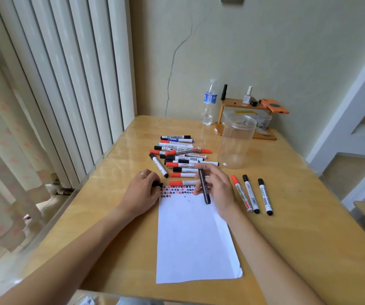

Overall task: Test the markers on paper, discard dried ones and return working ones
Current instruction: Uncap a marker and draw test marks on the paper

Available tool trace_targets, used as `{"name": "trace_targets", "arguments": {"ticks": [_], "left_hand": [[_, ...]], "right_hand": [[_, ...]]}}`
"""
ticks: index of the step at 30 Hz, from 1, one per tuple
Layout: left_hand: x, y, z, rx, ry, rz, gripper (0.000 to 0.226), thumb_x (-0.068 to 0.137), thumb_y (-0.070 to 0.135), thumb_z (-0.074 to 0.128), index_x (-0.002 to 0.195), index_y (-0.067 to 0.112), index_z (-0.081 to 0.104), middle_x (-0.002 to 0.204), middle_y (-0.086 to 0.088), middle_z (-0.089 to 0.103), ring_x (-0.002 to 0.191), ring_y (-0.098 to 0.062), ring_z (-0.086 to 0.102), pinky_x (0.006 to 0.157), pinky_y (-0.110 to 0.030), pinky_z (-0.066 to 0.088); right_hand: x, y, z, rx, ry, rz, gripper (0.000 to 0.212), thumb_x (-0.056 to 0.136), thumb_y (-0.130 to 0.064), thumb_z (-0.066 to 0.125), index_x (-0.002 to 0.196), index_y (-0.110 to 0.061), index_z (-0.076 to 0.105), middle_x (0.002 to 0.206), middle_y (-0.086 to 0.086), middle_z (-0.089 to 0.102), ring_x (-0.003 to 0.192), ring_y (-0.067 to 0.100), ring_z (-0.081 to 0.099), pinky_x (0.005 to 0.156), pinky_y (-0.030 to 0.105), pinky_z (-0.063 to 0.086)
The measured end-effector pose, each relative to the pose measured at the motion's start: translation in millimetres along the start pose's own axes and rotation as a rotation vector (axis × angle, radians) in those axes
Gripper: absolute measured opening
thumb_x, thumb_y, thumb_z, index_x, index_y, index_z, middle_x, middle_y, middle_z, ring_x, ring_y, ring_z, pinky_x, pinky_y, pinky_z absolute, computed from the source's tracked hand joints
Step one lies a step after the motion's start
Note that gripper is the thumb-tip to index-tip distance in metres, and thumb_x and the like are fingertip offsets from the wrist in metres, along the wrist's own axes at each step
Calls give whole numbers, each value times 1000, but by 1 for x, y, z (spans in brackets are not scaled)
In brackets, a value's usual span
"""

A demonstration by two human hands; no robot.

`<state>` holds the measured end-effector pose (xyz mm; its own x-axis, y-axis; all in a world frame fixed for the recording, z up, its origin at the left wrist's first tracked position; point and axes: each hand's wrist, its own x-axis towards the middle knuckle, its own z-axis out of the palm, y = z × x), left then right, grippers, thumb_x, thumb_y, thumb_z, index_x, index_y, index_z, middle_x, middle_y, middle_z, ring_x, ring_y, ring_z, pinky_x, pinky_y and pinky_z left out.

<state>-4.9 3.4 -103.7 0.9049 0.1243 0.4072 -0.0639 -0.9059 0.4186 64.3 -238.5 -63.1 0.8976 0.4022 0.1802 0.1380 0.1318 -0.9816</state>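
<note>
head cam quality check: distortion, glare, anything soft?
Head view: wide-angle bending shows in the curved radiator fins and bowed table edges; daylight glare sheens the tabletop near the marker pile; the paper looks slightly blown out; labels on the three markers at right are too soft to read.

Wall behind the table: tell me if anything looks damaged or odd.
A long thin crack runs down the wall, curving from high up to the table's back edge, left of the water bottle. Nothing else on the wall looks damaged.
</note>
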Motion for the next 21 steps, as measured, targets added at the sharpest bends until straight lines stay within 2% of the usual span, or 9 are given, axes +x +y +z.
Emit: {"name": "trace_targets", "arguments": {"ticks": [3, 5, 6, 7, 9, 12, 14, 17, 21], "left_hand": [[-1, 0, 3, 28, 71, -49, 16, 91, 15, 60, 106, 15, 63, 107, -2, 57, 100, -21, 52, 86, -35, 49], [-1, -2, 6, 53, 93, -84, 15, 92, 17, 58, 105, 13, 62, 106, -3, 58, 100, -22, 53, 86, -36, 49], [0, -3, 7, 60, 98, -93, 16, 92, 19, 57, 106, 13, 62, 106, -3, 58, 101, -22, 53, 86, -36, 49], [0, -3, 7, 57, 100, -96, 17, 92, 20, 57, 108, 14, 61, 107, -3, 58, 102, -22, 53, 87, -36, 49], [-1, -3, 6, 13, 110, -63, 22, 90, 23, 57, 111, 18, 61, 111, 0, 58, 104, -20, 54, 88, -36, 49], [-4, -1, 4, -54, 83, 56, 24, 87, 33, 53, 108, 27, 62, 115, 7, 54, 107, -16, 53, 91, -38, 45], [-6, -2, 6, -43, 47, 106, 25, 88, 39, 51, 109, 31, 62, 124, 10, 52, 122, -14, 48, 99, -36, 39], [-6, -2, 8, -16, 15, 120, 30, 91, 49, 47, 112, 34, 62, 134, 11, 51, 141, -10, 35, 109, -34, 28], [-7, -3, 8, -4, -55, 111, 38, 93, 62, 44, 117, 37, 60, 135, 14, 50, 144, -5, 28, 115, -32, 20]], "right_hand": [[8, -8, 4, 60, -81, 85, 37, 98, 8, 44, 124, -8, 65, 91, 10, 65, 67, 25, 61, 65, 38, 56], [12, -8, 12, -40, -99, 77, 11, 103, -5, 55, 112, -4, 62, 81, 10, 60, 58, 18, 53, 53, 27, 45], [14, -8, 17, -88, -93, 79, 12, 105, -15, 58, 104, -4, 59, 75, 10, 55, 55, 15, 47, 49, 23, 38], [15, -6, 23, -135, -75, 95, 23, 106, -25, 59, 98, -4, 58, 70, 8, 51, 53, 11, 43, 47, 20, 34], [15, -4, 35, -196, -47, 148, 29, 106, -33, 56, 96, -6, 59, 64, 4, 49, 52, 8, 41, 46, 17, 32], [10, 8, 43, -195, -46, 201, 12, 103, -24, 57, 95, -15, 58, 65, 6, 56, 47, 11, 41, 42, 21, 30], [7, 13, 45, -201, -18, 184, 6, 99, -18, 59, 94, -15, 58, 70, 9, 61, 46, 17, 43, 44, 21, 29], [3, 17, 46, -224, 37, 110, 7, 97, -14, 65, 91, -13, 62, 69, 15, 63, 45, 19, 45, 44, 21, 31], [0, 19, 46, -257, 82, 73, 11, 96, -12, 68, 86, -13, 63, 62, 10, 61, 44, 18, 44, 43, 22, 33]]}}
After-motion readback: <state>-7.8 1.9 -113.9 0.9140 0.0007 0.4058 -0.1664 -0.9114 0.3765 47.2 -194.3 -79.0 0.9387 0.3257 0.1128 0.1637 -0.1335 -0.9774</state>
